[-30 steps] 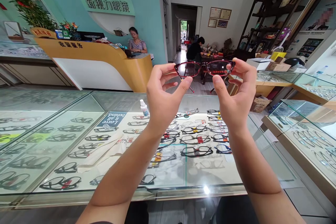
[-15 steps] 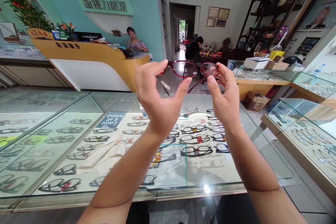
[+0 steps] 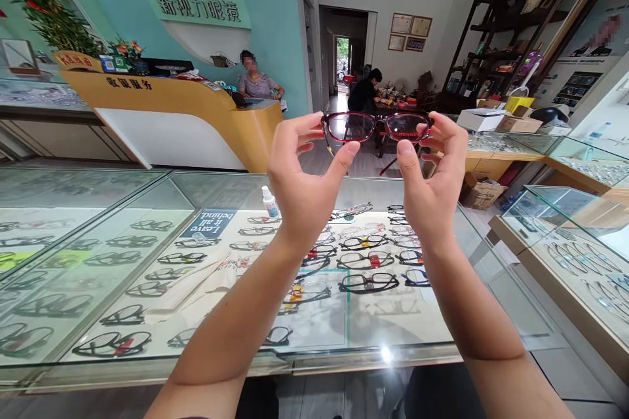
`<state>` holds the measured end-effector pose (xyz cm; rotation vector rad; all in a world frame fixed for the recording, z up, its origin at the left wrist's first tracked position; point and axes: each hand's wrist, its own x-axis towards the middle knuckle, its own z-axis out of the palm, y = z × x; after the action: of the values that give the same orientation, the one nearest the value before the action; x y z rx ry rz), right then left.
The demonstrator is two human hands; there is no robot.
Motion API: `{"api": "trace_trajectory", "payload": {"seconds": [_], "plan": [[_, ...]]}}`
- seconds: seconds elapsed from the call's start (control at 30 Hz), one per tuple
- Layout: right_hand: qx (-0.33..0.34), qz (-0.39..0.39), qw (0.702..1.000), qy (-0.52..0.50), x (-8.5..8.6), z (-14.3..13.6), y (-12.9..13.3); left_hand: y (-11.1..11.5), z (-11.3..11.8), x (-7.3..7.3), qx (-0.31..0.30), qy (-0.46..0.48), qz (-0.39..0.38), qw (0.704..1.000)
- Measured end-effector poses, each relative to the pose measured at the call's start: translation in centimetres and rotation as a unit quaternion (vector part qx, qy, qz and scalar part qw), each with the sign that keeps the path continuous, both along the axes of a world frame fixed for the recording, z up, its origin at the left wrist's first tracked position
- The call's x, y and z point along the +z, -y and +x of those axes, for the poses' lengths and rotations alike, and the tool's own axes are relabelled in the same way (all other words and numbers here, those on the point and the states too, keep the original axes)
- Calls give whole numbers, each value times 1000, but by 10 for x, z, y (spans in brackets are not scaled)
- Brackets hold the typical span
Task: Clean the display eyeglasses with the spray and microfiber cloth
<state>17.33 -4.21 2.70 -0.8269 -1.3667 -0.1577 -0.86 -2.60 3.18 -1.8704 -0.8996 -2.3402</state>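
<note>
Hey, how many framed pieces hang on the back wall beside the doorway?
4, in two rows: upper-left frame, upper-right frame, lower-left frame, lower-right frame. None looks hidden.

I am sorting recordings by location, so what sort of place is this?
Most likely an eyeglasses shop. Rows of eyeglass frames lie in a glass display case, the wall sign includes the Chinese word for glasses, and the left hand and right hand hold a dark red pair of glasses.
</note>
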Motion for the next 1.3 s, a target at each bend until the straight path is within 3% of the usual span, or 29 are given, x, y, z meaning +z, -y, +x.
{"api": "trace_trajectory", "payload": {"seconds": [0.33, 0.8, 1.3], "plan": [[-21, 16, 1000, 11, 3, 0, 4, 1, 2, 1, -9, 1, 17, 1000], [11, -2, 1000, -4, 2, 0, 7, 7, 4, 2, 39, -21, 38, 998], [-14, 11, 1000, 6, 2, 0, 9, 10, 5, 2, 42, -27, 39, 998]]}}
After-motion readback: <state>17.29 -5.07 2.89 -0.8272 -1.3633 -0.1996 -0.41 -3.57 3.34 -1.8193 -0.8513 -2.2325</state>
